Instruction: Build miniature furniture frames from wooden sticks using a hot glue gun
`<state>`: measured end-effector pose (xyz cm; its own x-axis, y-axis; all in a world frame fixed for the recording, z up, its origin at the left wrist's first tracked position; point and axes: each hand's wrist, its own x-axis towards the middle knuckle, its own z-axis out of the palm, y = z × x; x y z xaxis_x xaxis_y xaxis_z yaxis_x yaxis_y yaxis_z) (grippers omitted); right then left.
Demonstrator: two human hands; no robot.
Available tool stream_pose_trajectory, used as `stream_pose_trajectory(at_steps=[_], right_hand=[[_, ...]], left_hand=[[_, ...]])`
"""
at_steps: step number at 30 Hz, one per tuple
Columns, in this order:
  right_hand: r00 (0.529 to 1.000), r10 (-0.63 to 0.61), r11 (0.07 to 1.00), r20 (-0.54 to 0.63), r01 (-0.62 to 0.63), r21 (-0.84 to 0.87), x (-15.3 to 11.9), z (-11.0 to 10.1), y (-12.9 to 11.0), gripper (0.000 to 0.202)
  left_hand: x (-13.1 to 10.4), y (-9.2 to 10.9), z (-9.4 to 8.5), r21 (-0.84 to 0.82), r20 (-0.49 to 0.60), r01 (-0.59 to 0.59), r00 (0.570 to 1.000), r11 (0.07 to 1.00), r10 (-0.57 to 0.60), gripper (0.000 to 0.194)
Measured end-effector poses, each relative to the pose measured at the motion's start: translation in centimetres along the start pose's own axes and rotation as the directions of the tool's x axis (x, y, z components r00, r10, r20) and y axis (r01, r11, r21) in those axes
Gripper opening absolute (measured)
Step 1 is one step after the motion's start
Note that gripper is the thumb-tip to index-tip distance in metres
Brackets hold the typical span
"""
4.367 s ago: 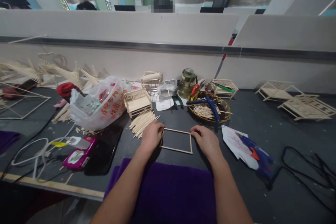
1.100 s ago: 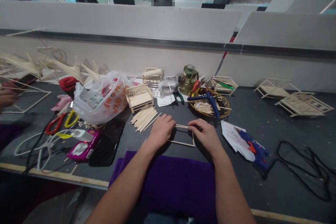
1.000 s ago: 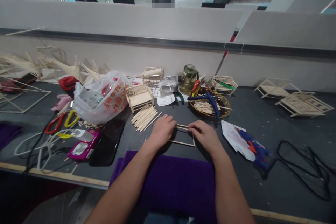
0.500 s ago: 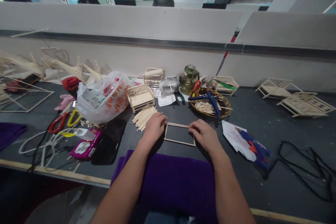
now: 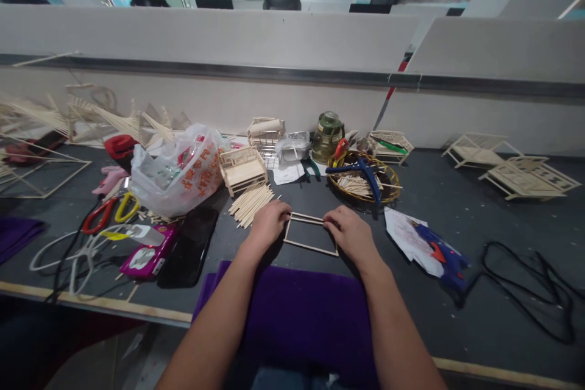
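Observation:
A small rectangular frame of thin wooden sticks (image 5: pixel 311 248) lies on the dark tabletop between my hands. Along its far side runs a thin wooden stick (image 5: pixel 307 222), close beside the frame's own far bar. My left hand (image 5: pixel 270 222) pinches this stick near the far left corner. At the far right corner my right hand (image 5: pixel 350 230) pinches the other end, its fingertips covering that corner. Left of the frame, close to my left hand, is a pile of loose sticks (image 5: pixel 250 204). A purple cloth (image 5: pixel 311 311) is spread nearer to me, under my forearms.
Behind stand a small stick-built bench (image 5: pixel 242 170), a green jug (image 5: pixel 327 137) and a wicker basket (image 5: pixel 393 194) of sticks. On the right lie a blue glue gun (image 5: pixel 441 250) on paper and its black cord. A phone (image 5: pixel 189 250), scissors (image 5: pixel 98 214) and plastic bag (image 5: pixel 176 177) occupy the left.
My right hand has shifted slightly left along the frame's far side. A narrow gap now shows between the held stick and the far bar. My left hand has barely moved.

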<state>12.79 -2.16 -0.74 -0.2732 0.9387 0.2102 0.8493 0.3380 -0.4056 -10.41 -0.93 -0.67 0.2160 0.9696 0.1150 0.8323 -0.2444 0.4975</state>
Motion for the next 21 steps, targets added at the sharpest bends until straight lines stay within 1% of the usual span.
stream_pose_trajectory(at_steps=[3,7,10,13,15,17,19,21], right_hand=[[1.0,-0.006,0.999,0.011,0.007,-0.034,0.0,0.0,-0.1,0.012],[1.0,-0.006,0.998,-0.001,0.006,-0.068,-0.1,0.1,-0.1,0.012],[1.0,0.016,0.998,-0.002,-0.016,-0.056,-0.1,0.1,0.1,0.012],[0.998,0.055,0.998,-0.004,-0.055,-0.007,-0.2,-0.2,0.6,0.013],[0.992,0.126,0.992,-0.02,-0.126,0.028,-0.2,-0.5,1.2,0.014],[0.969,0.246,0.969,-0.031,-0.245,0.046,-0.3,-0.9,1.7,0.017],[0.936,0.353,0.935,-0.005,-0.352,0.04,-0.3,-1.3,2.0,0.019],[0.919,0.392,0.919,0.051,-0.394,0.033,-0.3,-1.4,2.2,0.021]], left_hand=[[0.0,0.2,0.0,0.015,-0.006,-0.001,1.0,1.0,0.001,0.015],[0.0,0.3,0.1,0.036,0.0,0.008,1.0,0.999,-0.008,0.01],[0.0,0.3,0.1,0.043,0.014,0.012,1.0,0.999,-0.013,0.008],[-0.1,0.4,0.1,0.033,0.022,0.005,1.0,0.999,-0.006,0.007],[-0.1,0.5,0.0,0.027,0.028,0.009,1.0,1.0,-0.009,0.006],[-0.1,0.6,0.0,0.027,0.036,0.02,0.999,0.999,-0.02,0.006],[0.0,0.7,0.0,0.029,0.042,0.026,0.999,0.999,-0.027,0.006],[0.0,0.7,0.0,0.029,0.043,0.029,0.999,0.999,-0.03,0.007]])
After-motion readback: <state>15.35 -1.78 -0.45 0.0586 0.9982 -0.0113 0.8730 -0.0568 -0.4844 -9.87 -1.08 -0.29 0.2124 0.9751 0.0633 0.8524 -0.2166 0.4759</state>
